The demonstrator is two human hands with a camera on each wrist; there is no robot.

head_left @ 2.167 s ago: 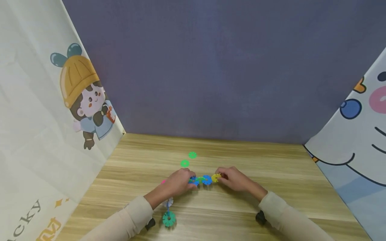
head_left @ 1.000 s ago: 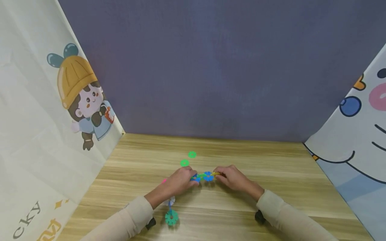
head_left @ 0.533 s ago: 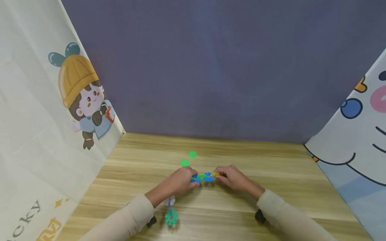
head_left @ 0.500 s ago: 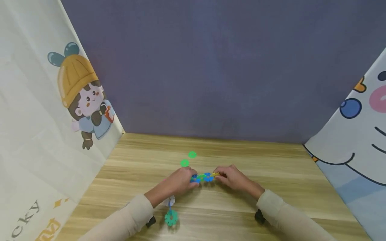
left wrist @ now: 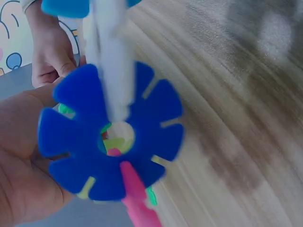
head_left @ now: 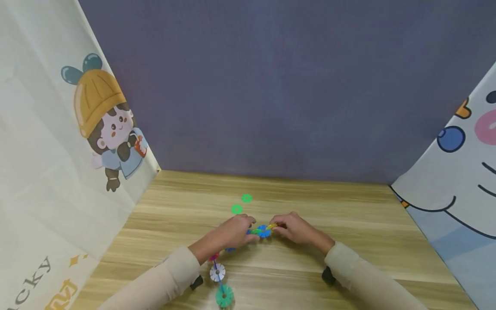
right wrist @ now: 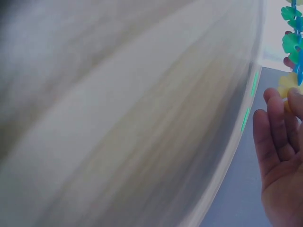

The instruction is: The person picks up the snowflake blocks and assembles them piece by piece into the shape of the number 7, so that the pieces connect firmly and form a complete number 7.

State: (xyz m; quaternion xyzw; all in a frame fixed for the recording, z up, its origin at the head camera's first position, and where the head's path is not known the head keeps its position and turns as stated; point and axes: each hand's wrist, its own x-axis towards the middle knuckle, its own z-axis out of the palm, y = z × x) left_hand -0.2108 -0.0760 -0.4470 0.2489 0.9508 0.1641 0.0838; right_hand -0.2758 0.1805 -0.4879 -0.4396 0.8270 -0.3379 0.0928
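Observation:
A chain of notched plastic discs runs across both hands. My right hand [head_left: 297, 229] pinches the yellow disc [head_left: 272, 226] at its right end between thumb and fingers. Beside that disc come a blue disc [head_left: 264, 232] and a green disc [head_left: 255, 231]. My left hand [head_left: 234, 232] has its thumb and index finger curled round the chain near the green disc; its palm side is hidden from above. Below the left wrist trail a pink disc [head_left: 214, 257], a white disc [head_left: 217, 272] and a teal disc [head_left: 224, 296]. In the left wrist view a dark blue disc [left wrist: 78, 135] covers the fingers.
Two loose green discs, one nearer [head_left: 237, 209] and one farther [head_left: 246, 198], lie on the wood-grain table [head_left: 341, 206] beyond the left hand. A dark grey backdrop [head_left: 271, 107] stands behind, with printed cloth panels on both sides.
The yellow disc has turned nearly edge-on and its end of the chain has shifted slightly left. The left hand's grip looks looser. The trailing discs have moved towards the viewer, exposing more of them.

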